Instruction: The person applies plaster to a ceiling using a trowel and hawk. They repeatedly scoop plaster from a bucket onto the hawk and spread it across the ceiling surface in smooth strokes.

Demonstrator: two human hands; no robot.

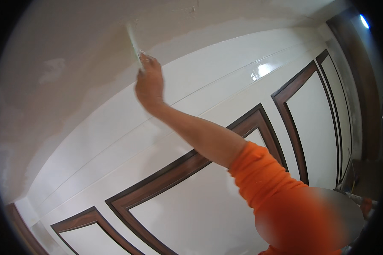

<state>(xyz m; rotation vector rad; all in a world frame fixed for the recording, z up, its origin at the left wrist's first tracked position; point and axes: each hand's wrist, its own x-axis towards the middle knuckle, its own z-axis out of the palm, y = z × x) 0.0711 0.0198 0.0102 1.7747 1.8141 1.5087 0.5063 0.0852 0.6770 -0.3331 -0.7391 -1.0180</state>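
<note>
My right hand [150, 78] is raised on an outstretched arm in an orange sleeve, its fingers closed round a long, thin, pale blade-like tool [130, 36]. The tool lies against or very close to the patchy off-white ceiling [68, 55]; I cannot tell which. Its grip end is hidden by my fingers. My left hand does not show.
A white wall [208, 89] with dark-wood framed panels [157, 179] meets the ceiling along a curved-looking line. At the right are a dark wooden beam [355, 85], a bright light [364, 21] and some unclear items low down, partly behind a blurred patch.
</note>
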